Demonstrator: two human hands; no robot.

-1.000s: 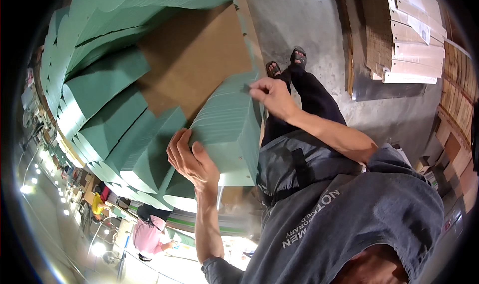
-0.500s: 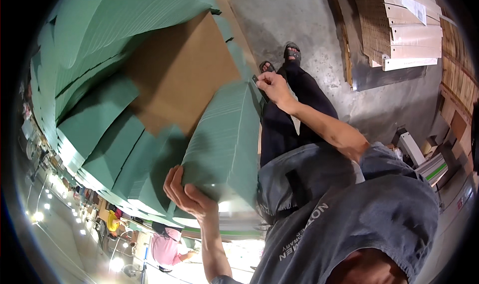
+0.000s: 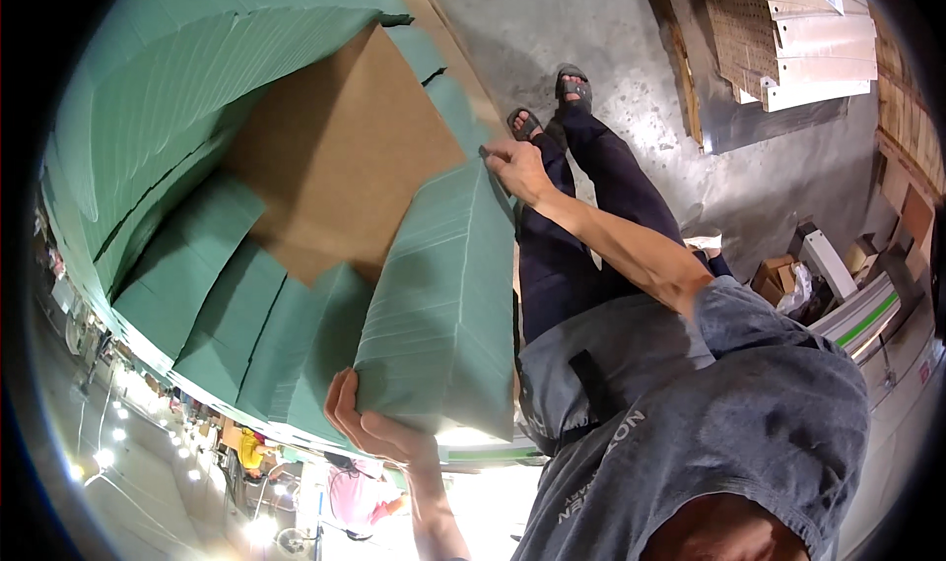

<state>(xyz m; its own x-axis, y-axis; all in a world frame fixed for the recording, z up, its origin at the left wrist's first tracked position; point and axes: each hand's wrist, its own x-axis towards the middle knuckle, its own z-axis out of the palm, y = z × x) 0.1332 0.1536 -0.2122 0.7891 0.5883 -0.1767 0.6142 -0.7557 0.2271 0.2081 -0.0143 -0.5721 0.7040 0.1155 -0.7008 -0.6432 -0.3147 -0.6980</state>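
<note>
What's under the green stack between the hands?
Brown board shows beside the stack, up to its edge; directly underneath is covered, so I can't tell.

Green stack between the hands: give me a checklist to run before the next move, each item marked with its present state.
1. Left hand touching the green stack: ok, at its lower-left corner in the picture.
2. Right hand near the stack's upper end: ok, fingertips by the corner.
3. Dark bit firmly held in the right fingertips: cannot tell, too small.
4. Stack's underside visible: not ok, hidden.
5. Both sandals in view: ok.
</note>
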